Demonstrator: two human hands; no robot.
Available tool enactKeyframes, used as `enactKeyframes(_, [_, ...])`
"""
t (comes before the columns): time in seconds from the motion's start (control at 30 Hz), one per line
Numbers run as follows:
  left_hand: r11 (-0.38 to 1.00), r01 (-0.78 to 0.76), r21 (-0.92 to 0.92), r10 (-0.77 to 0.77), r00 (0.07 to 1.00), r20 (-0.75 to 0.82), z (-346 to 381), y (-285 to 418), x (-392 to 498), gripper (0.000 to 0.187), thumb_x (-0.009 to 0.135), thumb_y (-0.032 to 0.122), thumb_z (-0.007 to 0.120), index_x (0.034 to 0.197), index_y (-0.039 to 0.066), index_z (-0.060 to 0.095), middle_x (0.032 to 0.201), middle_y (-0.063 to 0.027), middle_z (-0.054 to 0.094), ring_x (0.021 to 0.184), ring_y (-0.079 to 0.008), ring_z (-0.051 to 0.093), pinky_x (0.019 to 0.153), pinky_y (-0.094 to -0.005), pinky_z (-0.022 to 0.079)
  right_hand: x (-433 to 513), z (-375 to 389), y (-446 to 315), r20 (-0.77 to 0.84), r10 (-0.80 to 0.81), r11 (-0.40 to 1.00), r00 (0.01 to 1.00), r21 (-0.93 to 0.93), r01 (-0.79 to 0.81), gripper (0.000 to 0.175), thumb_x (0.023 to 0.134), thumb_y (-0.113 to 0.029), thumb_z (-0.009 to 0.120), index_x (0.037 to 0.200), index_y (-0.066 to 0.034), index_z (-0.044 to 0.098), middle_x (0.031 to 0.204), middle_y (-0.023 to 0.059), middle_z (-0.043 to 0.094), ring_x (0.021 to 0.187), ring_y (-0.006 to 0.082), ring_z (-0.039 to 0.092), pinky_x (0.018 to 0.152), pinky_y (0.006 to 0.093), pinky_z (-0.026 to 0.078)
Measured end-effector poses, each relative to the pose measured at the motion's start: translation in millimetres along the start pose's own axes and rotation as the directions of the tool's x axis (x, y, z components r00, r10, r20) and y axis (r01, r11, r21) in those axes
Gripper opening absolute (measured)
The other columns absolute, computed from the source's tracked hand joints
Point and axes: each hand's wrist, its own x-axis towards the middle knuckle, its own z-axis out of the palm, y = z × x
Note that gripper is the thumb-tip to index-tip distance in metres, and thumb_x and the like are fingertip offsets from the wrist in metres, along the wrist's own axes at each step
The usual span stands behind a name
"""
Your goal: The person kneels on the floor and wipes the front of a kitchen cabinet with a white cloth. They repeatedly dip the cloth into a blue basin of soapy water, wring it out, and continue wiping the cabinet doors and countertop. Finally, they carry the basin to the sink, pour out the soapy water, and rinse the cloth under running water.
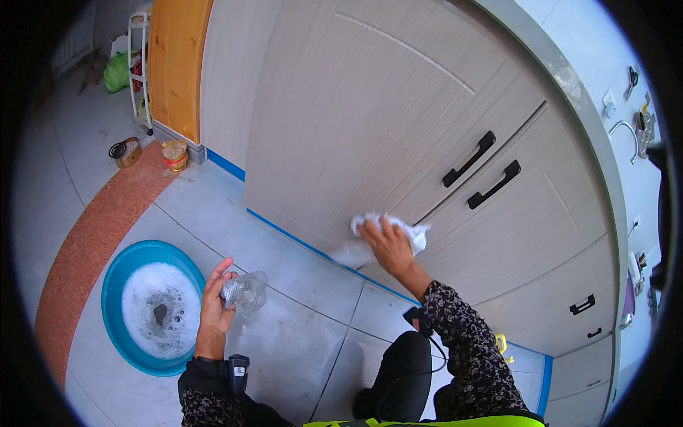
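My right hand (392,248) presses a white cloth (417,235) against the lower part of a light wood-grain cabinet door (341,133). Above it are two black door handles (469,159). In my left hand (216,299) is a silvery mesh scrubbing pad (245,292), held over the tiled floor. Just left of that hand stands a teal plastic basin (109,299) of foamy water, with a dark patch in the middle of the foam.
Blue tape or trim (299,240) runs along the cabinet's base. A small golden pot (175,155) and a cardboard container (127,152) stand on the floor at upper left, near a white rolling rack (137,74). A faucet (627,128) shows at far right.
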Motion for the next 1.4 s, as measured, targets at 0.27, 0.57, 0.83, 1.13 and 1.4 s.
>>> enactKeyframes(0.27, [1.000,-0.015,0.016,0.016,0.999,-0.039,4,0,-2,0.034,0.080,0.016,0.051,0.113,0.008,0.049,0.082,-0.0007,0.054,0.073,-0.0081,0.054,0.046,-0.0189,0.035,33,-102,113,-0.515,0.169,0.958,0.841,-0.116,-0.263,0.046,0.075,-0.007,0.053,0.119,-0.0118,0.043,0.117,0.0109,0.045,0.103,0.0315,0.046,0.071,0.0353,0.046])
enactKeyframes(0.57, [0.997,0.005,0.081,-0.001,0.999,-0.051,3,-5,1,0.034,0.080,0.018,0.052,0.112,0.009,0.050,0.081,0.0007,0.054,0.068,-0.0061,0.052,0.040,-0.0190,0.028,49,-2,29,-0.336,-0.144,0.985,0.931,-0.136,0.104,0.048,0.077,-0.009,0.051,0.123,-0.0123,0.038,0.120,0.0049,0.038,0.109,0.0215,0.041,0.075,0.0308,0.042])
enactKeyframes(0.83, [0.999,0.026,0.029,-0.026,1.000,0.003,15,-1,-8,0.033,0.081,0.015,0.050,0.113,0.006,0.048,0.078,-0.0010,0.052,0.066,-0.0074,0.052,0.044,-0.0176,0.035,-59,33,13,-0.052,-0.252,0.968,0.966,-0.027,0.250,0.043,0.075,-0.011,0.052,0.116,-0.0140,0.045,0.119,0.0017,0.037,0.108,0.0167,0.040,0.077,0.0258,0.037])
enactKeyframes(1.13, [1.000,0.015,0.027,-0.016,0.999,0.029,2,-3,-4,0.032,0.082,0.013,0.050,0.112,0.005,0.048,0.080,-0.0025,0.053,0.070,-0.0089,0.052,0.055,-0.0197,0.041,17,28,-3,-0.201,-0.185,0.980,0.962,0.036,0.195,0.043,0.075,-0.013,0.050,0.118,-0.0153,0.045,0.119,0.0001,0.039,0.112,0.0181,0.037,0.081,0.0284,0.034])
enactKeyframes(1.4, [0.999,0.024,-0.023,-0.025,0.999,-0.036,3,4,-7,0.032,0.081,0.012,0.051,0.112,0.005,0.049,0.081,-0.0038,0.054,0.073,-0.0100,0.053,0.063,-0.0218,0.044,-46,37,19,-0.026,-0.178,0.983,0.984,0.032,0.179,0.039,0.073,-0.013,0.052,0.111,-0.0175,0.049,0.116,0.0006,0.041,0.110,0.0184,0.038,0.079,0.0293,0.035])
